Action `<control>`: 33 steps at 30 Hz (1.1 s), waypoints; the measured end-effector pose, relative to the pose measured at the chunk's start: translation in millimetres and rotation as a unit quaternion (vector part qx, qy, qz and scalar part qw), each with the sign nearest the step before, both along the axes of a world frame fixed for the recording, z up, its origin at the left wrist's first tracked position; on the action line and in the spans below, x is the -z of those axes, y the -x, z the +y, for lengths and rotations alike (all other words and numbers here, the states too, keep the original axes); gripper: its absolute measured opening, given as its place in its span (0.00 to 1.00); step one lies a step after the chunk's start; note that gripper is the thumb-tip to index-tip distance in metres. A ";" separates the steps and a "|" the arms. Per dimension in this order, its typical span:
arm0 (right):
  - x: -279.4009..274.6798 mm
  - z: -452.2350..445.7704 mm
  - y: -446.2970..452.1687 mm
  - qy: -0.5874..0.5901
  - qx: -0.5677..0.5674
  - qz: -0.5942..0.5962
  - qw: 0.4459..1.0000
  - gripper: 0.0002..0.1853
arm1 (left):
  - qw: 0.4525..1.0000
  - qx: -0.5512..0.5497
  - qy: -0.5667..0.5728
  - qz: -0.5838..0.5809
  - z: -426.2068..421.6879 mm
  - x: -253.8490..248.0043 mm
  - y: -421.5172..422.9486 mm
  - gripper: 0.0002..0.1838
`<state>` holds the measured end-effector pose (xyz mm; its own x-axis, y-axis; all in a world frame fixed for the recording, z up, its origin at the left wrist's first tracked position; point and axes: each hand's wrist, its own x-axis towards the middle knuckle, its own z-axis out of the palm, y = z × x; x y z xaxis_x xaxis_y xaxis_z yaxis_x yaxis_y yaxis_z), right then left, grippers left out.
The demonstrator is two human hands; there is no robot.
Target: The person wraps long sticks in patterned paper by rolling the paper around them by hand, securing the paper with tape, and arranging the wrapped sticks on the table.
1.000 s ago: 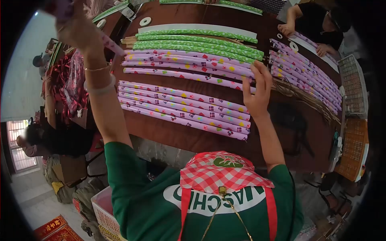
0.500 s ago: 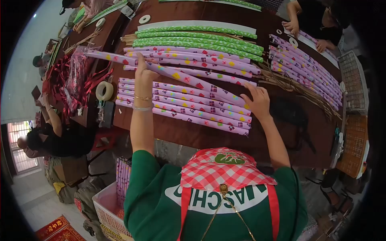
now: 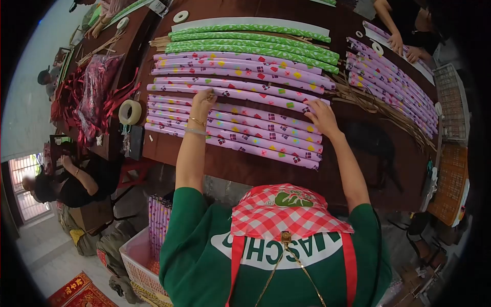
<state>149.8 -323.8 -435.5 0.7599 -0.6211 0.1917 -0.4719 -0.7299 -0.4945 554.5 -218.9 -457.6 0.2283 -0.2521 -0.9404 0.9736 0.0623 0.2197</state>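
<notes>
Bright barred window (image 3: 30, 189) at far left, below pale wall (image 3: 38, 102). Light tiled floor (image 3: 48, 256) at lower left; red stool (image 3: 134, 173) stands beside the dark brown table (image 3: 240, 169).

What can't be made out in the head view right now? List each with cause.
All in the head view:
- Left hand: fingertip contact with the pink roll, hidden by the hand itself.
- Rolls in the basket: lower ends, hidden by the basket wall.
- Green roll at the top: its far extent, cut off by the picture edge.
- Dark shape on the table: too dark to identify.
</notes>
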 end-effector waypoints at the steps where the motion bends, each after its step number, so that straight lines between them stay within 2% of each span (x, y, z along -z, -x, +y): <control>1: 4.3 0.1 -0.1 -0.002 -0.001 0.001 1.000 0.16 | 0.996 0.049 0.004 -0.076 3.9 2.6 4.3 0.07; 3: 11.5 0.7 0.2 -0.004 -0.007 0.009 1.000 0.16 | 0.956 0.149 -0.005 -0.254 12.9 7.1 13.7 0.09; 5: 17.4 1.1 1.4 -0.011 -0.008 0.004 1.000 0.15 | 0.883 0.202 -0.046 -0.420 12.7 15.6 18.3 0.12; 6: 20.0 1.9 2.0 -0.015 -0.009 -0.003 1.000 0.15 | 0.816 0.180 -0.117 -0.537 8.0 22.3 22.0 0.15; 7: 22.6 1.6 2.6 -0.018 -0.008 -0.002 1.000 0.15 | 0.722 0.199 -0.156 -0.645 9.4 27.0 22.9 0.16; 9: 27.1 1.9 4.5 -0.054 -0.011 0.026 0.998 0.15 | 0.467 0.191 -0.307 -0.807 11.7 25.7 29.4 0.18; 11: 26.5 2.8 4.1 -0.061 -0.011 0.030 0.998 0.15 | 0.502 0.445 -0.078 -0.737 14.8 -2.3 36.1 0.11; 12: 25.3 3.3 4.0 -0.068 -0.011 0.034 0.997 0.15 | 0.364 0.511 -0.097 -0.773 19.4 0.6 34.1 0.10; 14: 22.1 5.6 4.8 -0.074 -0.015 0.038 0.996 0.15 | 0.264 0.467 -0.114 -0.836 29.7 10.3 40.3 0.11; 15: 21.2 7.1 5.8 -0.082 -0.021 0.041 0.996 0.15 | 0.238 0.452 -0.126 -0.850 32.0 11.8 39.8 0.13; 16: 21.8 7.5 6.7 -0.082 -0.018 0.043 0.996 0.15 | 0.238 0.454 -0.122 -0.850 33.7 13.3 38.1 0.13; 19: 24.6 7.1 7.6 -0.095 -0.015 0.028 0.995 0.13 | 0.289 0.468 -0.067 -0.833 37.9 11.5 35.3 0.13; 21: 19.9 1.3 6.9 -0.015 0.009 -0.023 1.000 0.12 | 0.285 0.461 -0.069 -0.838 35.8 11.8 35.8 0.11; 23: 8.3 -5.6 7.4 0.010 0.102 -0.009 0.995 0.12 | 0.283 0.453 -0.073 -0.843 32.1 11.2 35.9 0.10; 25: 14.9 -16.7 13.0 0.051 0.139 0.028 0.989 0.15 | 0.319 0.418 -0.087 -0.846 19.5 3.8 36.9 0.10; 26: 21.0 -19.3 15.7 0.071 0.147 0.039 0.986 0.16 | 0.288 0.360 -0.072 -0.884 10.3 5.4 34.3 0.12; 28: 34.4 -24.9 19.3 0.076 0.130 0.048 0.987 0.18 | 0.222 0.371 -0.054 -0.900 -6.7 11.1 22.7 0.13; 29: 37.3 -26.7 19.6 0.065 0.134 0.059 0.987 0.19 | 0.189 0.431 -0.063 -0.880 -11.5 13.6 16.5 0.15; 30: 33.4 -28.0 17.9 0.055 0.140 0.070 0.986 0.19 | 0.191 0.427 -0.067 -0.881 -12.4 12.8 14.2 0.15; 32: 24.7 -30.8 18.6 0.056 0.136 0.075 0.986 0.19 | 0.153 0.533 -0.063 -0.830 -16.9 11.4 12.6 0.17; 33: 20.0 -30.2 18.6 0.071 0.138 0.073 0.985 0.19 | 0.134 0.519 -0.046 -0.843 -16.6 9.8 11.3 0.17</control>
